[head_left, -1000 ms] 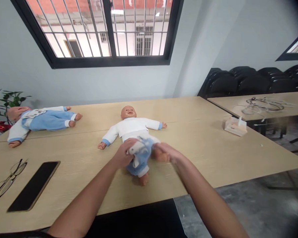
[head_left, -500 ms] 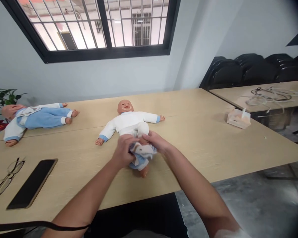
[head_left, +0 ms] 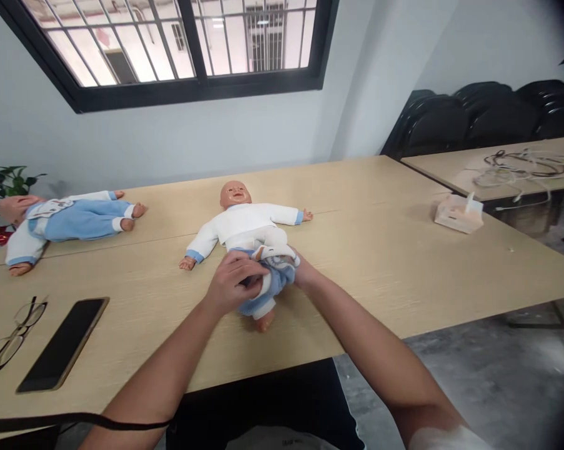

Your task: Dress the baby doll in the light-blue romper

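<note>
A baby doll (head_left: pixel 248 223) in a white top with blue cuffs lies on its back, head toward the wall. Blue and white pants (head_left: pixel 278 279) are bunched around its legs, and one foot sticks out at the bottom. My left hand (head_left: pixel 232 280) is closed on the pants at the doll's left-hand side in view. On the other side my right hand (head_left: pixel 299 267) is at the pants near the hip, its fingers hidden behind cloth.
Another doll (head_left: pixel 82 219) in blue and white lies at the left by a plant (head_left: pixel 12 184). Glasses (head_left: pixel 17 334) and a phone (head_left: pixel 64 345) are at the near left. A tissue box (head_left: pixel 459 214) stands right; cables (head_left: pixel 521 169) lie on another table.
The bunched pants have moved up the doll's legs toward its hips, and more blue cloth shows. My right fingers, visible before, have gone behind the cloth. The view has shifted slightly.
</note>
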### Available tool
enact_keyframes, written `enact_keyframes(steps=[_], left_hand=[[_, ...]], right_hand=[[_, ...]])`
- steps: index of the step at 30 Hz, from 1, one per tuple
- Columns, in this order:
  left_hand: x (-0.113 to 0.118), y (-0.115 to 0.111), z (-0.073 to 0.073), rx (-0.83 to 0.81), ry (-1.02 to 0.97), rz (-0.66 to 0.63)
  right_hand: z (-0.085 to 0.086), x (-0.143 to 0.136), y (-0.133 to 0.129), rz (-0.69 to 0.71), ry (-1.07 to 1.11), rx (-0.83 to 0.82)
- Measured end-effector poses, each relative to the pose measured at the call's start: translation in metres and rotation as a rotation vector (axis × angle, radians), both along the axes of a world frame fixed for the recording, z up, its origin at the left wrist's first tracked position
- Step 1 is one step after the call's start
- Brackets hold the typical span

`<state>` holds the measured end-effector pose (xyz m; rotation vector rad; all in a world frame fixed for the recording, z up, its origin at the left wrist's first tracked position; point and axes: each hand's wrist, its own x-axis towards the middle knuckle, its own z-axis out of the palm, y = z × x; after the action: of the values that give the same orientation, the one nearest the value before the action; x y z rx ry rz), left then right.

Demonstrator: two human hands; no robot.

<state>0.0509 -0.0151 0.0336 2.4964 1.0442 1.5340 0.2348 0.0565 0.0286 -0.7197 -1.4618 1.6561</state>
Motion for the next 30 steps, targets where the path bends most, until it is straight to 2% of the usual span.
enact_keyframes(steps=[2, 4, 9, 11, 14, 16, 20, 22, 24, 27, 30], left_hand=[[0.001, 0.001, -0.001, 0.010, 0.027, 0.011], [0.002, 0.002, -0.003, 0.001, 0.054, 0.042], [0.000, 0.003, -0.003, -0.080, 0.089, 0.037], [-0.002, 0.004, -0.004, -0.108, 0.139, 0.031], [-0.003, 0.007, -0.009, -0.152, 0.164, 0.103], [-0.006, 0.009, -0.013, -0.188, 0.150, 0.101], [-0.012, 0.013, -0.015, -0.237, 0.031, -0.051], [-0.014, 0.014, -0.014, -0.233, -0.069, -0.019], [-0.016, 0.014, -0.012, -0.210, -0.073, 0.017], [-0.020, 0.015, -0.010, -0.188, 0.024, -0.023], [-0.025, 0.016, -0.008, -0.245, 0.091, -0.056]], right_hand=[[-0.006, 0.001, 0.001, -0.031, 0.034, 0.012], [-0.011, 0.002, 0.002, 0.002, 0.081, -0.010], [-0.015, 0.005, 0.001, 0.126, 0.187, -0.200], [-0.014, 0.005, 0.001, 0.101, 0.205, -0.263], [-0.014, 0.003, 0.002, 0.060, 0.227, -0.297], [-0.014, 0.003, 0.002, 0.061, 0.227, -0.320], [-0.019, 0.005, 0.002, 0.094, 0.225, -0.417], [-0.020, 0.006, 0.001, 0.118, 0.214, -0.466], [-0.021, 0.007, 0.000, 0.144, 0.209, -0.479], [-0.020, 0.008, -0.001, 0.144, 0.228, -0.425], [-0.018, 0.009, 0.000, 0.119, 0.245, -0.373]])
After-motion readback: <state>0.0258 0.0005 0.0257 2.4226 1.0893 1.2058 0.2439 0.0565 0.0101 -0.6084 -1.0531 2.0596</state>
